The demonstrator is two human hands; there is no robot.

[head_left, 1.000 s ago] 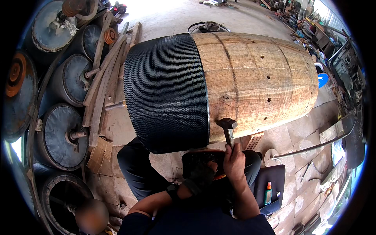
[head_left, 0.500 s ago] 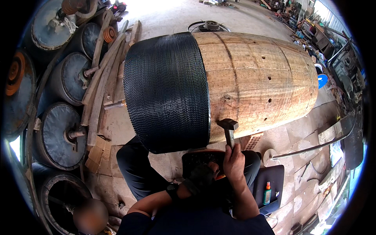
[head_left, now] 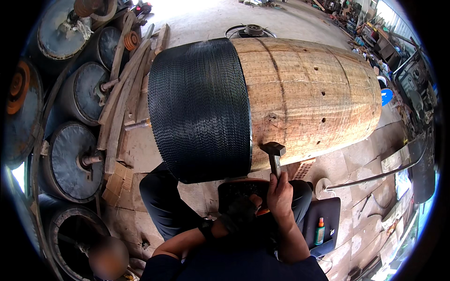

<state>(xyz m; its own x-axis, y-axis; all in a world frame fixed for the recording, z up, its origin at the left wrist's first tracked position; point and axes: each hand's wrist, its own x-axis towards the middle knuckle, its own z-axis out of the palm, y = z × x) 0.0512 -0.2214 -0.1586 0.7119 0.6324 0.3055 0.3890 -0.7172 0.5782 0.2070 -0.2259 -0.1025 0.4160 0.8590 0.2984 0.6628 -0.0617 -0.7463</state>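
Note:
A large wooden drum [head_left: 314, 89] lies on its side before me, its left part wrapped in a black toothed wire or strip winding [head_left: 199, 112]. My right hand [head_left: 280, 194] is closed round the handle of a hammer [head_left: 273, 150], whose head is at the drum's lower side, just right of the winding's edge. In a dark glove with bare fingertips, my left hand [head_left: 241, 210] is low over a black tray [head_left: 227, 189] between my knees. Its fingers look curled together; what they hold, if anything, is lost in shadow. Small bits lie in the tray.
Several metal-ended drums [head_left: 75, 157] stand along the left, with long wooden planks [head_left: 115, 122] leaning beside them. A dark seat or case [head_left: 323, 222] with a small green bottle [head_left: 319, 232] is at my right. A perforated brick [head_left: 304, 168] sits under the drum; scrap [head_left: 389, 47] lines the right.

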